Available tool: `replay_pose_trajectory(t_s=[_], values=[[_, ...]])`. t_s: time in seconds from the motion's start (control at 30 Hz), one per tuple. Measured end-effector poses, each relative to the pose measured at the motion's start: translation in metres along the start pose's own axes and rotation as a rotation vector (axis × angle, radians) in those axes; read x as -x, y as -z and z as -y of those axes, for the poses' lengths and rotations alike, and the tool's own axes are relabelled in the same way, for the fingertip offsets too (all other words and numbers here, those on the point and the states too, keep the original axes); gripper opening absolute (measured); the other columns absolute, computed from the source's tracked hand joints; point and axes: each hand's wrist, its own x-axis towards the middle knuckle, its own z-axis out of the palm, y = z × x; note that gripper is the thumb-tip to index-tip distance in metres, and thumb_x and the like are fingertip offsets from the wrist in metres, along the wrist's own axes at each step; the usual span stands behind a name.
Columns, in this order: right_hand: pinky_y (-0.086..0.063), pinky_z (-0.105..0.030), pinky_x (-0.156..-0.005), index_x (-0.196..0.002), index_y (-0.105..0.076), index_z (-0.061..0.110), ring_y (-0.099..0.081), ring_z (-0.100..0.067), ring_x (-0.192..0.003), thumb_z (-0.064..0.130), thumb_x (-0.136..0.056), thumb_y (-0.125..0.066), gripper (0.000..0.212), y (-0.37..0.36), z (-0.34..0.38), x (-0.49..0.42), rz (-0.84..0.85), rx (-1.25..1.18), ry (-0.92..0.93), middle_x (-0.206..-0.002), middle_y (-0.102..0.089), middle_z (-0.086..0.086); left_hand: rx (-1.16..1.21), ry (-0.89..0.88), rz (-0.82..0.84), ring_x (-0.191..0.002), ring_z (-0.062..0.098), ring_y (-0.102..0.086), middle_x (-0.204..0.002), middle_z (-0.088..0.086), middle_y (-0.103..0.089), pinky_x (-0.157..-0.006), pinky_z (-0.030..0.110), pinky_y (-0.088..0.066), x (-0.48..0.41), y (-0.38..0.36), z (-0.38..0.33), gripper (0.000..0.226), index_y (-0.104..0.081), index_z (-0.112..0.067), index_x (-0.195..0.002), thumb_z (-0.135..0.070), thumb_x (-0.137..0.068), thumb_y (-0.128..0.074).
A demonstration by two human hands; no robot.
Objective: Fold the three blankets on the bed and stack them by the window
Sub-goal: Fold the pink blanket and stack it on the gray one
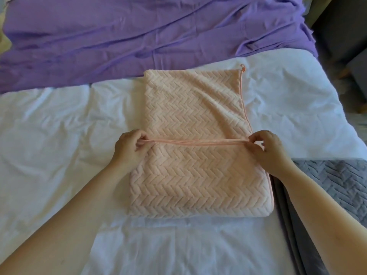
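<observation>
**Bed, one blanket mid-fold: items in view**

1. Pink blanket [196, 120]: herringbone-textured fleece with darker pink binding. It lies in the middle of the bed, folded into a long rectangle that runs away from the person. The near part is doubled over the rest, and its bound edge [198, 141] is stretched taut straight across the middle. A small loop [242, 66] sits at the far right corner.
2. Left hand [129, 148]: fingers curled, thumb and fingertips pinching the left end of the bound edge.
3. Right hand [268, 151]: fingers curled, pinching the right end of the same edge.
4. Purple blanket [139, 36]: thin and creased, spread unfolded across the far part of the bed. Its near border is just beside the pink blanket's far end.
5. Grey blanket [333, 183]: same herringbone texture, unfolded at the near right, partly under the right forearm. It touches the pink blanket's right side.
6. White bed cover [49, 145]: wrinkled, lying under all three blankets.
</observation>
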Motion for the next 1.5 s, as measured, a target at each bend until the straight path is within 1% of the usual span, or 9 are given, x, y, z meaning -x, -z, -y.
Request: replay_pose_trajectory(t_s=[0.13,0.27,0.43,0.6,0.7,0.83,1.07,1.3,1.5], values=[[-0.039,-0.022,-0.059,-0.092,-0.047,0.025,-0.052,-0.006,-0.074,0.028,-0.095,-0.051,0.006,-0.005,0.005,-0.017,0.02,-0.025,0.01,-0.083,-0.057,0.01,0.031,0.082,0.014,-0.076,0.016,-0.058,-0.075,-0.011,-0.06,-0.069,0.035,-0.045,-0.007,-0.004,0.008,0.01,-0.053,-0.027,-0.084,-0.029,-0.09,-0.06],[-0.042,-0.03,-0.075,-0.105,-0.051,0.022,-0.055,-0.019,-0.086,0.03,-0.097,-0.046,0.013,-0.024,0.001,-0.028,0.165,0.065,-0.029,-0.098,-0.059,0.0,-0.064,0.166,0.034,-0.08,0.02,-0.058,-0.072,-0.01,-0.06,-0.071,0.031,-0.043,-0.011,-0.017,0.017,0.005,-0.061,-0.028,-0.086,-0.029,-0.091,-0.061],[-0.04,-0.032,-0.093,-0.104,-0.06,0.017,-0.049,-0.019,-0.106,0.025,-0.091,-0.06,0.015,-0.019,-0.004,-0.026,0.157,0.109,0.155,-0.116,-0.054,-0.002,0.167,0.163,0.033,-0.075,0.012,-0.056,-0.083,-0.012,-0.054,-0.068,0.02,-0.041,-0.013,-0.02,0.018,0.018,-0.057,-0.031,-0.078,-0.021,-0.093,-0.057],[-0.035,-0.018,-0.061,-0.096,-0.046,0.03,-0.05,-0.005,-0.075,0.036,-0.096,-0.048,0.007,-0.016,-0.007,-0.031,0.086,0.002,0.034,-0.085,-0.054,0.013,0.306,0.154,0.039,-0.063,-0.005,-0.053,-0.07,-0.02,-0.059,-0.063,0.02,-0.047,-0.013,-0.019,0.014,0.018,-0.059,-0.039,-0.08,-0.027,-0.094,-0.057],[-0.038,-0.028,-0.068,-0.097,-0.049,0.027,-0.052,-0.016,-0.082,0.034,-0.095,-0.05,0.007,-0.022,-0.007,-0.034,0.025,0.034,0.019,-0.093,-0.057,0.004,0.223,0.145,0.012,-0.071,-0.002,-0.057,-0.073,-0.019,-0.061,-0.063,0.017,-0.042,-0.019,-0.023,0.011,0.022,-0.058,-0.041,-0.075,-0.026,-0.092,-0.059],[-0.044,-0.037,-0.086,-0.111,-0.056,0.019,-0.05,-0.025,-0.107,0.04,-0.091,-0.055,0.029,-0.03,-0.003,-0.031,-0.02,0.205,-0.009,-0.118,-0.053,-0.005,0.022,0.182,-0.032,-0.096,0.015,-0.053,-0.107,0.001,-0.055,-0.081,0.023,-0.037,-0.018,-0.029,0.011,0.007,-0.061,-0.022,-0.09,-0.024,-0.086,-0.067],[-0.047,-0.033,-0.084,-0.125,-0.046,0.015,-0.052,-0.015,-0.101,0.043,-0.088,-0.058,0.048,-0.011,-0.011,0.027,-0.173,-0.19,-0.177,-0.127,-0.049,-0.005,0.355,0.546,-0.133,-0.089,-0.003,-0.054,-0.118,-0.003,-0.057,-0.072,0.018,-0.043,0.048,-0.008,0.01,0.057,-0.051,-0.016,-0.123,-0.054,-0.082,-0.062],[-0.042,-0.019,-0.069,-0.121,-0.051,0.022,-0.057,-0.005,-0.088,0.046,-0.086,-0.062,0.045,-0.035,-0.032,0.123,-0.195,-0.432,-0.388,-0.103,-0.06,0.008,0.569,0.542,-0.054,-0.086,0.009,-0.064,-0.092,-0.004,-0.07,-0.073,0.026,-0.05,0.137,-0.021,0.007,0.053,-0.064,-0.017,-0.092,-0.067,-0.075,-0.059],[-0.043,-0.018,-0.063,-0.1,-0.055,0.02,-0.052,-0.004,-0.075,0.042,-0.091,-0.057,0.024,-0.043,-0.035,0.141,-0.226,-0.535,-0.319,-0.086,-0.056,0.008,0.468,0.369,-0.229,-0.086,-0.002,-0.057,-0.093,-0.012,-0.06,-0.071,0.01,-0.042,0.145,-0.03,-0.012,0.018,-0.053,-0.018,-0.097,-0.036,-0.097,-0.05]])
